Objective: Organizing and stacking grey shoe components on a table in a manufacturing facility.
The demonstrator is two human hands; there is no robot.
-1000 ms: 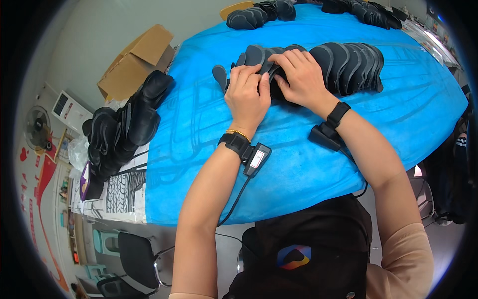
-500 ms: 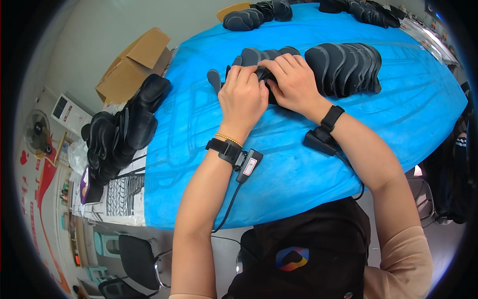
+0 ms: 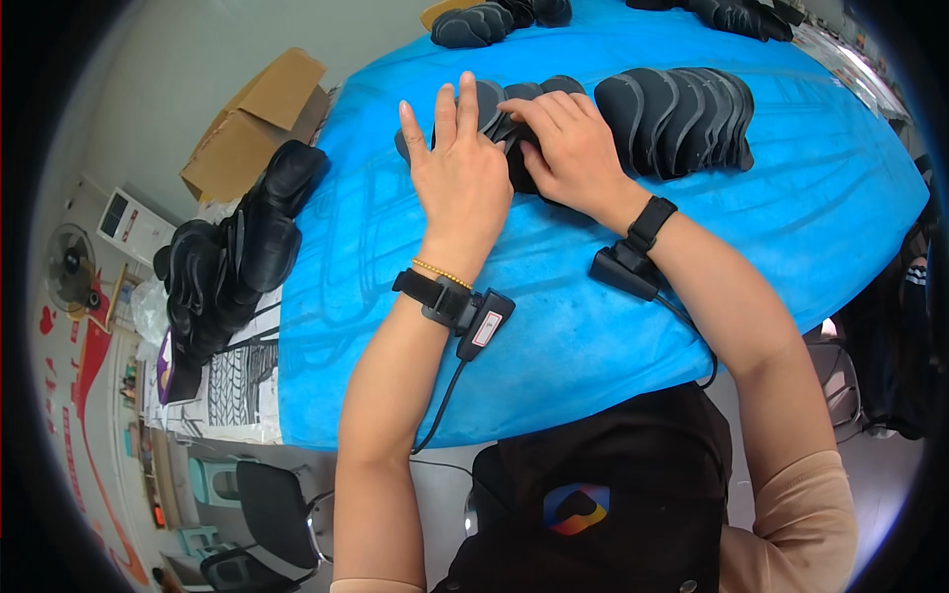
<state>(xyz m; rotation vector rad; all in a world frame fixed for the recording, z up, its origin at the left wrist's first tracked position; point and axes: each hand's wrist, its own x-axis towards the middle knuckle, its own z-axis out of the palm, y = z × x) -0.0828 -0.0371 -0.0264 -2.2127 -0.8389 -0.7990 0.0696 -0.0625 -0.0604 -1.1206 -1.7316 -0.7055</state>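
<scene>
Both my hands meet over a black insole-like pad [image 3: 521,174] near the far middle of the table. My left hand [image 3: 463,188] has three fingers stretched out and spread, while its thumb and index finger close at the pad's edge. From the other side my right hand [image 3: 578,148] grips the pad with curled fingers and thumb; much of the pad is hidden beneath it. Behind my hands lie more dark pads [image 3: 554,87], partly covered. Just right of my right hand, a fanned row of dark grey pads [image 3: 677,124] overlaps on the blue cloth.
A blue cloth [image 3: 395,366] covers the table. Along its left side lies a heap of black shaped pieces [image 3: 232,262], with a cardboard box [image 3: 259,128] behind. More dark pieces [image 3: 474,25] rest at the far edge. Cables [image 3: 443,405] hang from my wrist straps.
My left hand's outer fingers have lifted and spread away from the pads; they were curled over them before. My right hand stays at the pad. The whole view has shifted slightly.
</scene>
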